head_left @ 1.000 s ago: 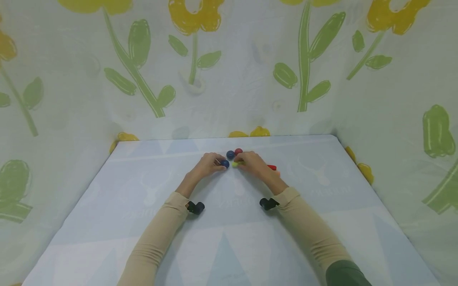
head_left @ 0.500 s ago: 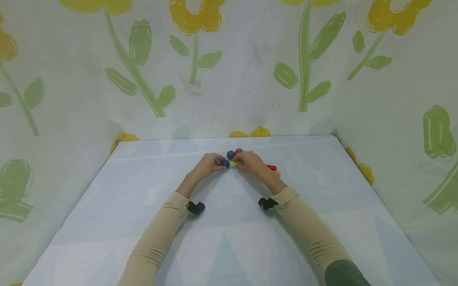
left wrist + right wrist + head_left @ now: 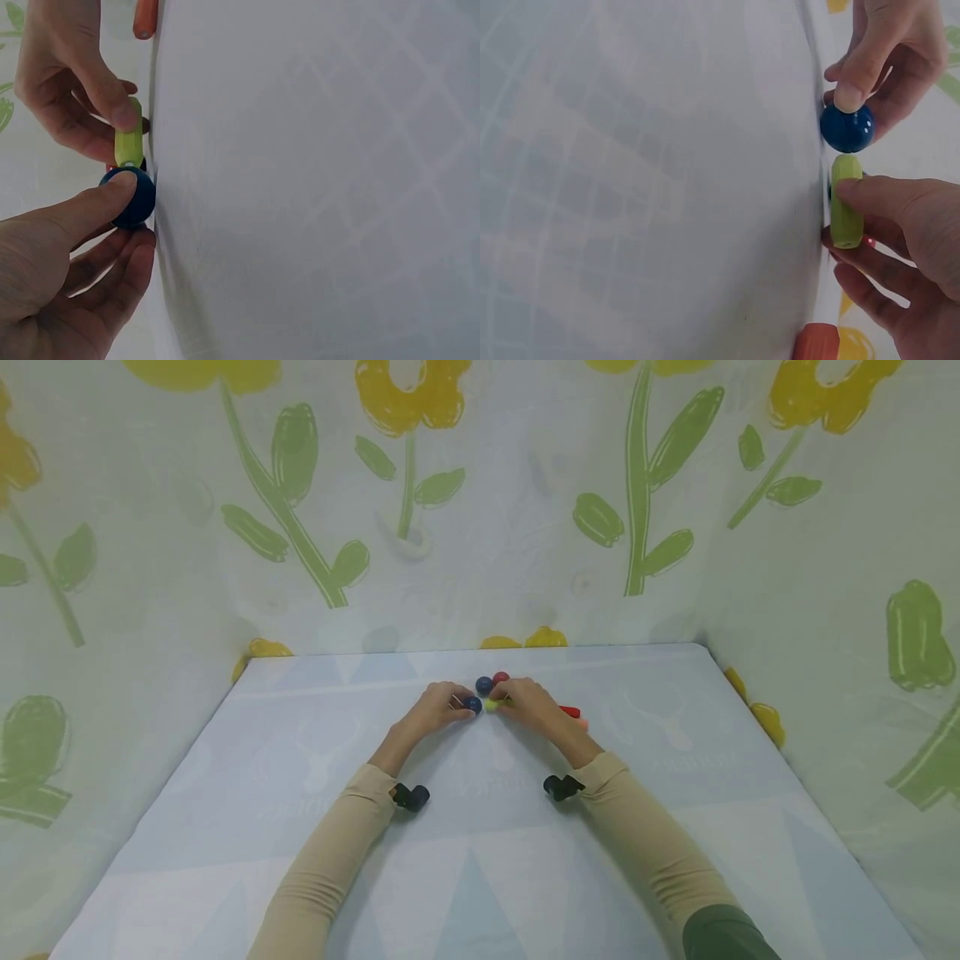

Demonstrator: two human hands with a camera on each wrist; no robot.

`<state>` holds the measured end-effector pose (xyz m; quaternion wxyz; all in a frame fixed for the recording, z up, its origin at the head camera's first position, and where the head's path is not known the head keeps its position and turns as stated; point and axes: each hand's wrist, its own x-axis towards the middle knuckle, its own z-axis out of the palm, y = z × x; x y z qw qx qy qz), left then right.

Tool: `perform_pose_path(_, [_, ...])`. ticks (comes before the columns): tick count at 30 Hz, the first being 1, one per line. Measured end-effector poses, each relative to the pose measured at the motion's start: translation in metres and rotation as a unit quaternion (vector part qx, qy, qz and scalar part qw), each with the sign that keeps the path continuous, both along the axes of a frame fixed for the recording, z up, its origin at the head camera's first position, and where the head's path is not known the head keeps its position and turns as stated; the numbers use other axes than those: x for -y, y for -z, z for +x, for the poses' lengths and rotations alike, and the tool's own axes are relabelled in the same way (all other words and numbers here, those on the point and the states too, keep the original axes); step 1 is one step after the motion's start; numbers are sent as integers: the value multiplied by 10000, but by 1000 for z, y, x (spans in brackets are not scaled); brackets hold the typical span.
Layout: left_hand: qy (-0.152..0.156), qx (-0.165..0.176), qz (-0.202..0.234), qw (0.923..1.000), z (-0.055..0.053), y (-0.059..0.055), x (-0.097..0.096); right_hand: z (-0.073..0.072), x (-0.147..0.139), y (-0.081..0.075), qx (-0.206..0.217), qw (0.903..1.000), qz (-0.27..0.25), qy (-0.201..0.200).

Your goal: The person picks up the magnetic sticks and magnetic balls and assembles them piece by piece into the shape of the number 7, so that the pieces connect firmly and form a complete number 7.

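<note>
My left hand [image 3: 437,703] pinches a glossy dark blue ball [image 3: 136,201] between thumb and fingers. Facing it, my right hand [image 3: 529,703] holds a short yellow-green faceted rod [image 3: 847,214], thumb on one side and fingertips on the other. In the left wrist view, a small shiny tip on the rod's end is right at the ball's surface. Just behind both hands in the head view lie a second blue ball [image 3: 483,686] and a red ball [image 3: 501,677].
Beside my right wrist lie a red rod [image 3: 570,712] and an orange rod [image 3: 583,724], both partly hidden by that arm. A pale patterned cloth covers the table [image 3: 480,827]. Flower-printed curtains [image 3: 510,527] stand around its back and sides.
The yellow-green rod shifts slightly left toward the held blue ball, then a little back right, with my right hand. My left hand stays almost still, keeping its hold on the ball.
</note>
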<state>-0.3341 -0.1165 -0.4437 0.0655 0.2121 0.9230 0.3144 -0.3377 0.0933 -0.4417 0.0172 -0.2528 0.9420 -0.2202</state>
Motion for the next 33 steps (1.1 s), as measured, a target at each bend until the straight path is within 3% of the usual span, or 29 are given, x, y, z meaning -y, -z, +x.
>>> perform_pose_path(16, [72,-30,80,9999,-1,1,0,1,4,0,115,9999,-99,23])
perform_pose_path(27, [106,216,327,9992,-3,6,7,2,6,1,40,9999,-141,-62])
perform_pose_path(33, [160,64,372,9992,-5,7,6,3,6,1,-15,9998,-184,-56])
